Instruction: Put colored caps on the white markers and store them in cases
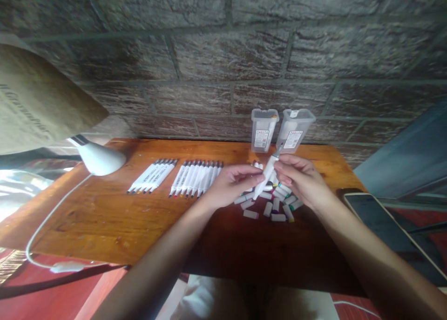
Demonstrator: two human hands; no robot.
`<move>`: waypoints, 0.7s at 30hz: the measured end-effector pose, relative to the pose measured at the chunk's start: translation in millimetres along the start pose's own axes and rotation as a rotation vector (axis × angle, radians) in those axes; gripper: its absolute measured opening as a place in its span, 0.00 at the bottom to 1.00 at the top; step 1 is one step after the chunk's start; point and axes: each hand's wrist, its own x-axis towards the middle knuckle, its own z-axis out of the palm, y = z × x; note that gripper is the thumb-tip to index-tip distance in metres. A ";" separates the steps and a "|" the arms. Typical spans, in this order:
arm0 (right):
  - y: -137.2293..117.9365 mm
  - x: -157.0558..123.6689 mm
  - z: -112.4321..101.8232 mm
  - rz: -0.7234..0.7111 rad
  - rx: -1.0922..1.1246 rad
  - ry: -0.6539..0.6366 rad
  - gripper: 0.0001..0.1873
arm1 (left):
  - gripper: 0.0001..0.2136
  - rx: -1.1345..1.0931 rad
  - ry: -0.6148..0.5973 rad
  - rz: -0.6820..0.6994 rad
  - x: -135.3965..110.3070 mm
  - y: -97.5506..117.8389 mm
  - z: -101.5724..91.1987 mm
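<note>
A white marker (268, 174) with a grey upper end is held aslant between my two hands above the table. The fingers of my left hand (232, 185) pinch its lower body from the left. On the right, my right hand (298, 178) grips it near the upper part. Beneath both hands lies a loose pile of white marker caps (278, 217) with coloured ends, partly hidden by the hands. To the left, two rows of white markers lie side by side: one row (152, 176) farther left, another row (193, 179) close to my left hand.
Two clear plastic containers (264, 129) with labels stand against the stone-block wall (195, 59). A lamp with a white base (101, 154) and trailing cord sits at the left of the wooden table (115, 217). A phone or tablet (380, 227) lies at the right.
</note>
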 end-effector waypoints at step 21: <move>3.3 0.6 -2.0 0.007 -0.032 0.100 0.12 | 0.19 -0.045 -0.021 -0.058 0.0 -7.9 3.7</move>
